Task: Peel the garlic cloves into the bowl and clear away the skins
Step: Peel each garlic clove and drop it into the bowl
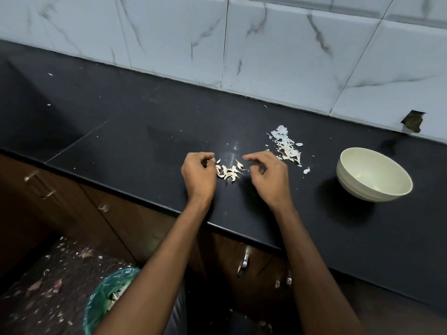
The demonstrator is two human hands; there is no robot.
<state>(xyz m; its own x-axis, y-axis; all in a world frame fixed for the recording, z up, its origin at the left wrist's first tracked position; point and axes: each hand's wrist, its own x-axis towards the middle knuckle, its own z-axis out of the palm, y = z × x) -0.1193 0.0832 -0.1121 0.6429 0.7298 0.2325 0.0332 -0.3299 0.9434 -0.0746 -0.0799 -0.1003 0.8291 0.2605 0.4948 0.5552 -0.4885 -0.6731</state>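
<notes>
both hands [199, 176] [269, 180] on counter, fingers curled, holding nothing visible; garlic cloves [227, 172] between.

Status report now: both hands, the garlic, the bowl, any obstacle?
Left hand and right hand curled beside the garlic cloves, grip unclear. Skins piled behind the right hand. Bowl at right, few pieces inside. Path clear.

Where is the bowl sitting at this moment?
In the head view, the bowl stands on the black counter at the right, beyond the right hand and the pile of skins.
</notes>
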